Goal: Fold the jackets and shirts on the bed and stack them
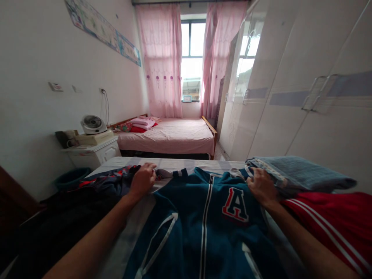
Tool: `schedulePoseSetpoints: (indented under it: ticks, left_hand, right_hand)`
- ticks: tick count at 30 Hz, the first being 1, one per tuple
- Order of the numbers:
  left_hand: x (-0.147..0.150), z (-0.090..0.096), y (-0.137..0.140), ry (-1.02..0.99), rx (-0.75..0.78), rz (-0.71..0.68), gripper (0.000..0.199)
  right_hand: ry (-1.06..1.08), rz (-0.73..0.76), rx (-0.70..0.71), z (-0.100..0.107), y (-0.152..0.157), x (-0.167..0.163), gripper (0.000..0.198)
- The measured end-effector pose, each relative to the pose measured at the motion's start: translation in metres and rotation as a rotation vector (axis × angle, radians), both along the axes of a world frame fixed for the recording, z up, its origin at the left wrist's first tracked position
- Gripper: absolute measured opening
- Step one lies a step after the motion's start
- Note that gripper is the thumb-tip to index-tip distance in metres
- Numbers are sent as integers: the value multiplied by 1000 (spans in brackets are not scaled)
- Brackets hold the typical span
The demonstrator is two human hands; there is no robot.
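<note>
A teal zip-up jacket (192,221) lies front side up on the bed before me, with a white-edged zip, white-trimmed pockets and a letter A patch on the chest. Its grey sleeves and striped cuffs lie bunched up by the shoulders. At the left shoulder, my left hand (144,179) is closed on the grey sleeve fabric, its fingertips partly hidden. My right hand (261,185) has its fingers curled on the striped cuff at the other shoulder, beside folded blue jeans (305,172).
Dark patterned clothing (112,182) and black clothing (78,213) lie on the left. Red clothing with white stripes (340,221) is at the right. Beyond are a pink-covered bed (174,135), a nightstand (100,153) with a fan (93,124), and a white wardrobe (279,128).
</note>
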State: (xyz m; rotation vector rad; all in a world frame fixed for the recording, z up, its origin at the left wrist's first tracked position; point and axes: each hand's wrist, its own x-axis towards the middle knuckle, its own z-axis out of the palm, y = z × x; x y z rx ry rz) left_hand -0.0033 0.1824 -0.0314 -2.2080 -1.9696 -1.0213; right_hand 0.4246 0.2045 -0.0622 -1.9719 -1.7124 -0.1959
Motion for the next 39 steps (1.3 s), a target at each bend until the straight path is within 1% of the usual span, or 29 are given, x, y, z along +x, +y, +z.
schedulePoseSetpoints:
  ticks: [2, 4, 6, 7, 9, 10, 12, 14, 16, 18, 21, 24, 26, 27, 29, 31, 33, 35, 37, 39]
  left_hand:
    - [22, 2, 14, 111, -68, -169, 29]
    - [44, 1, 27, 197, -117, -278, 30]
    - [62, -3, 39, 262, -168, -334, 32]
    - [69, -5, 44, 292, -205, -350, 38]
    - [80, -10, 50, 347, -289, -365, 50]
    - [84, -12, 52, 370, -326, -362, 49]
    - [89, -14, 54, 403, -369, -338, 38]
    - [91, -12, 51, 409, -361, -302, 28]
    - [89, -7, 45, 390, -314, -265, 23]
    - [82, 4, 37, 360, -248, -238, 22]
    - [68, 27, 25, 316, -124, -174, 26]
    - [57, 47, 24, 291, 19, -41, 34]
    - [53, 52, 30, 299, 82, 67, 38]
    - [51, 50, 34, 308, 93, 116, 41]
    - [48, 42, 39, 329, 78, 184, 51]
    - [44, 29, 34, 351, 36, 186, 60]
    - [38, 15, 17, 377, -2, 131, 57]
    - [30, 4, -15, 394, -23, 37, 50]
    - [20, -4, -57, 376, -54, -56, 42]
    - [11, -9, -102, 321, -141, -101, 35]
  right_hand:
    - [-57, 148, -27, 2, 12, -10, 47]
    - [-57, 254, -129, 1, 27, -18, 47]
    - [-59, 288, -222, -3, 41, -21, 48]
    - [-61, 293, -264, -5, 46, -22, 51]
    - [-72, 311, -338, -7, 53, -21, 55]
    - [-78, 327, -366, -7, 55, -21, 56]
    - [-89, 358, -408, -3, 54, -22, 50]
    - [-91, 360, -417, 3, 49, -26, 38]
    - [-79, 336, -379, 11, 43, -31, 29]
    - [-44, 304, -293, 23, 38, -36, 26]
    - [59, 262, -134, 49, 42, -43, 28]
    - [202, 286, -36, 72, 63, -58, 36]
    - [278, 351, -3, 79, 78, -73, 41]
    - [300, 384, 9, 79, 84, -80, 45]
    - [310, 424, 17, 73, 86, -93, 53]
    - [293, 433, 7, 61, 75, -97, 57]
    - [270, 435, -5, 47, 50, -90, 53]
    - [230, 437, -7, 33, 15, -74, 46]
    - [193, 396, -27, 20, -23, -52, 39]
    - [178, 328, -101, 11, -60, -29, 31]
